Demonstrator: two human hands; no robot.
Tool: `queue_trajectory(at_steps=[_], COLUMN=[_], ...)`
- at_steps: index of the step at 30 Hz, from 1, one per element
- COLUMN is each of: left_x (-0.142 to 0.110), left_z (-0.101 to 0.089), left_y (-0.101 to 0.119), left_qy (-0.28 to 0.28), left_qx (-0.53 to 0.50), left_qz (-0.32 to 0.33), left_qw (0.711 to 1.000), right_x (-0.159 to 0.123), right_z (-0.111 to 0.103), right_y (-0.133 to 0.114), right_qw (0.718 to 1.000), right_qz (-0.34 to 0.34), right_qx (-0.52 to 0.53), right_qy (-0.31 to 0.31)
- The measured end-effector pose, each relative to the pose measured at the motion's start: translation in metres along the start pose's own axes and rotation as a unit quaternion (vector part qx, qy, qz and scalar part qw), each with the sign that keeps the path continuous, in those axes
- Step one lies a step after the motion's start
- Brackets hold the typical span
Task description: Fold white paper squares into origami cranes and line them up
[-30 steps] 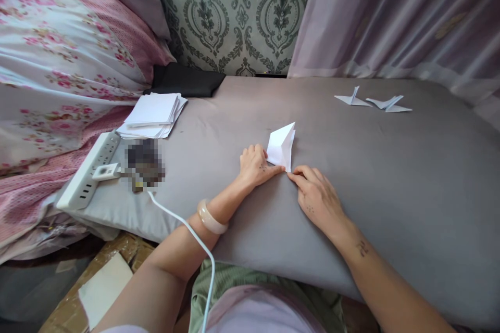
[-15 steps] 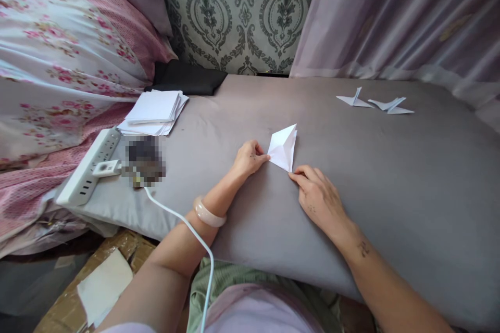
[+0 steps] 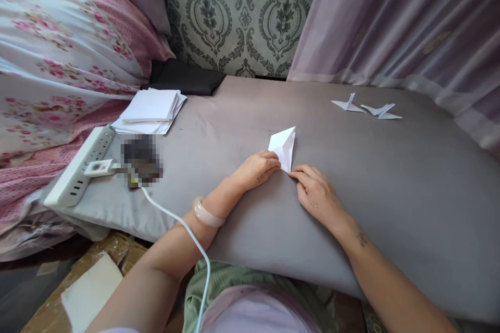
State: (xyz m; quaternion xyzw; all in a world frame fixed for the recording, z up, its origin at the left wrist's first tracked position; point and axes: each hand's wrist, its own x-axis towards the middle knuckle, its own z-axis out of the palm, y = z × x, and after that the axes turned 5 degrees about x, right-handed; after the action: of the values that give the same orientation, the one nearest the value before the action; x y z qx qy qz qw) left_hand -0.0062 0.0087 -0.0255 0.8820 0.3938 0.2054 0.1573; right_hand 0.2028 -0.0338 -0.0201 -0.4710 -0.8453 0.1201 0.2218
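A folded white sheet of paper lies on the grey cloth-covered surface, with a raised flap and a point toward the wall. My left hand is closed at its left lower edge, the fingers covering that corner. At the lower right corner, the thumb and index finger of my right hand pinch the paper's tip. Two folded paper birds, a left one and a right one, rest farther back on the right.
A stack of white paper lies at the back left beside a black folded item. A white power strip holds a plugged-in charger. A white cable crosses my left forearm. Purple curtains hang at the right.
My left hand has moved right and slightly down, now covering the paper's left lower corner. My right hand stays at the right corner. The view has shifted slightly.
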Motion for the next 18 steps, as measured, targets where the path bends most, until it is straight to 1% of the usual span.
queue_trajectory(at_steps=[4, 7, 13, 18], left_x=[-0.001, -0.002, -0.003, -0.002], left_z=[-0.005, -0.008, -0.009, -0.011], left_y=[0.001, 0.001, 0.001, 0.002], left_qy=[-0.022, -0.036, -0.033, -0.038], left_qx=[0.023, 0.036, 0.029, 0.023], left_qz=[0.005, 0.014, 0.018, 0.023], left_qw=[0.999, 0.999, 0.999, 0.999], right_x=[0.000, 0.003, 0.010, 0.014], right_z=[0.004, 0.006, 0.003, -0.002], right_y=[0.002, 0.002, 0.002, -0.001], right_qw=[0.996, 0.994, 0.999, 0.991], right_qz=[0.041, 0.059, 0.022, -0.048], right_qx=[0.045, 0.053, -0.027, -0.119], right_qy=[0.058, 0.070, 0.015, -0.028])
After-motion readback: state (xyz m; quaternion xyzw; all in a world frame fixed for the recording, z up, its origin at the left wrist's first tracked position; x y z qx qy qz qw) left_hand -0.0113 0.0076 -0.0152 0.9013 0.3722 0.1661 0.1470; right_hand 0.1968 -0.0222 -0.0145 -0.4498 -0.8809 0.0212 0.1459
